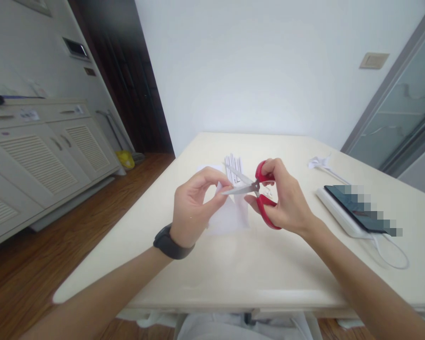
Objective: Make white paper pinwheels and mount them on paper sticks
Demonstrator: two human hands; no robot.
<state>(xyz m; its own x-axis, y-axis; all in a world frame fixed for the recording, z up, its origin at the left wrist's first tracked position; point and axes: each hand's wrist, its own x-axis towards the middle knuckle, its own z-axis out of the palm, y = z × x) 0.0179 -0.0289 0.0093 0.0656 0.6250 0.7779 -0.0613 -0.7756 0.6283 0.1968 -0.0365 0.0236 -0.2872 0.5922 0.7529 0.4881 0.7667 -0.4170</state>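
Cream tabletop [255, 278] fills the middle of a room with white cabinets [38, 156] off to the left. Above it, the left hand [193, 208] pinches a small white paper [230, 215] between thumb and fingers, while the right hand [285, 198] grips red-handled scissors [258, 189], blades parted at the paper's top edge. Near the right edge lies a dark phone [354, 208].

Both forearms are bare, with no sleeves showing. A black wristband [173, 244] wraps the left wrist; the right wrist wears nothing.
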